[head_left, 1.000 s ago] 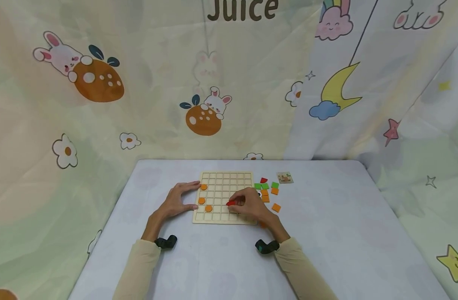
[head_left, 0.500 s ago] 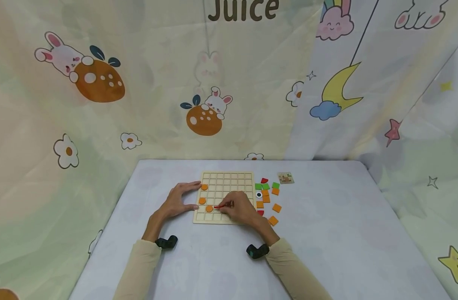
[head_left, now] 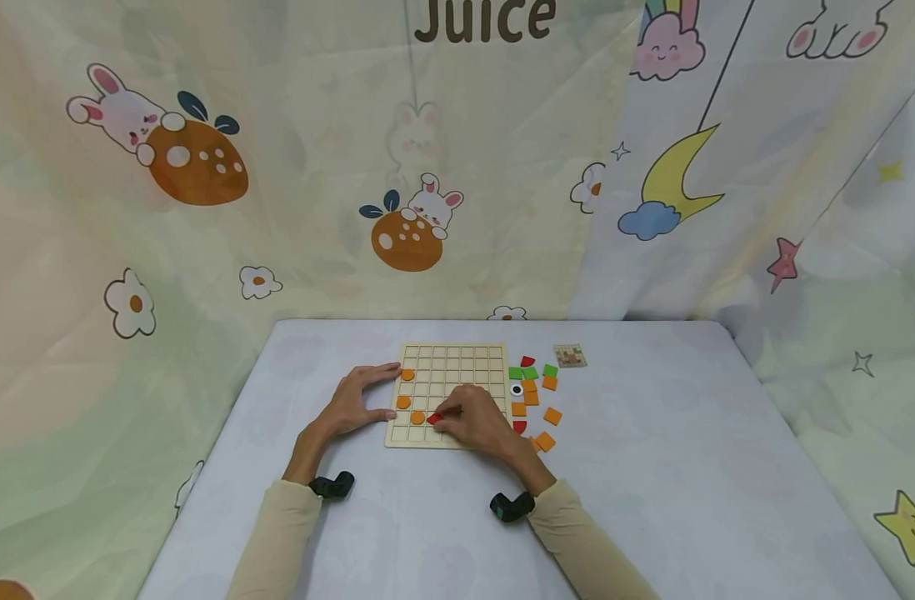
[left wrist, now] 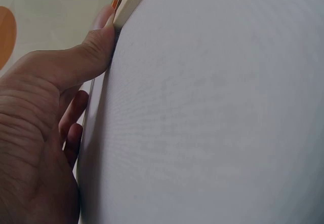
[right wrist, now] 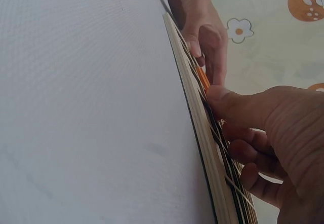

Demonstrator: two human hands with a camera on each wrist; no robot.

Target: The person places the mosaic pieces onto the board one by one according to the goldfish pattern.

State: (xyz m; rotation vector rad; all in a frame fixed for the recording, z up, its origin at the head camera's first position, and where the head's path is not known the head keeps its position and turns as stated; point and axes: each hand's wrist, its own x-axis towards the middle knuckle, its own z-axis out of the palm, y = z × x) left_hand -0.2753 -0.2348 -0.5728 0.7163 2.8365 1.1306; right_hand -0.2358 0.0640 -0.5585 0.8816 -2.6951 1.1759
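A pale wooden grid board (head_left: pixel 450 367) lies on the table. My left hand (head_left: pixel 347 403) rests at its left edge, thumb and index finger spread apart and touching the rim; the left wrist view shows the thumb (left wrist: pixel 96 46) against the board's side. Between the thumb and fingertips of my right hand (head_left: pixel 478 421) is a small red tile (head_left: pixel 434 419), low over the grid. It sits just right of an orange round piece (head_left: pixel 417 417). Two more orange discs (head_left: pixel 403 402) lie near the left rim. In the right wrist view, my right fingers hide the red tile.
Right of the board lie several orange square tiles (head_left: pixel 552 416), green tiles (head_left: pixel 530 372), red rounded tiles (head_left: pixel 520 427) and a white piece with a black dot (head_left: pixel 517 389). A small picture card (head_left: pixel 570 356) is farther back. A printed cloth hangs behind the table (head_left: pixel 652 433).
My right hand has moved left across the board with the red tile, stopping beside the lowest orange disc. The tile has turned from edge-on to flatter. My left hand has stayed put.
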